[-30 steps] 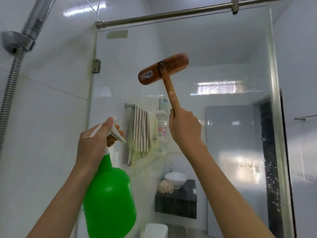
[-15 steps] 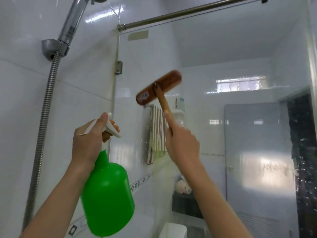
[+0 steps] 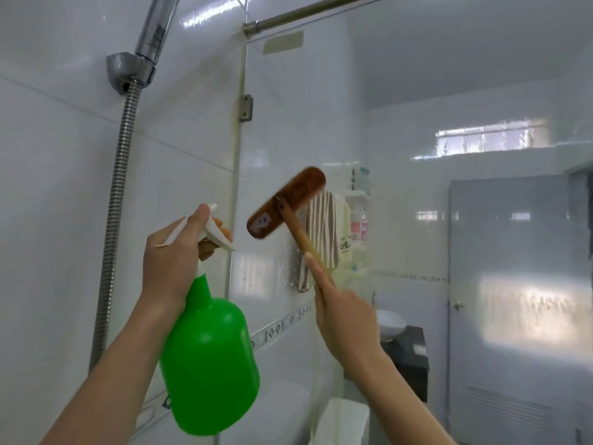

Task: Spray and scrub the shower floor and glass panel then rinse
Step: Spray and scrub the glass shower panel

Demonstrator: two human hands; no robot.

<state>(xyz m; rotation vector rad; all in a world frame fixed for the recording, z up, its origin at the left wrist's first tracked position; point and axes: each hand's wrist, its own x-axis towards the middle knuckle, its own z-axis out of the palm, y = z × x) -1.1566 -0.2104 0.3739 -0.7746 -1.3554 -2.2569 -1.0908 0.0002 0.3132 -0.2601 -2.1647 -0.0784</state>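
While fingers of your left hand (image 3: 173,252) curl round the green spray bottle (image 3: 208,364) trigger, your right hand (image 3: 346,319) grips the scrub brush (image 3: 287,203), head slanting near the left edge of the glass panel (image 3: 401,75).

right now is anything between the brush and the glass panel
Nothing visible does. The right hand holds the brush, its head close to the glass panel. The striped towel hangs behind the glass, and the spray bottle is off to the left.
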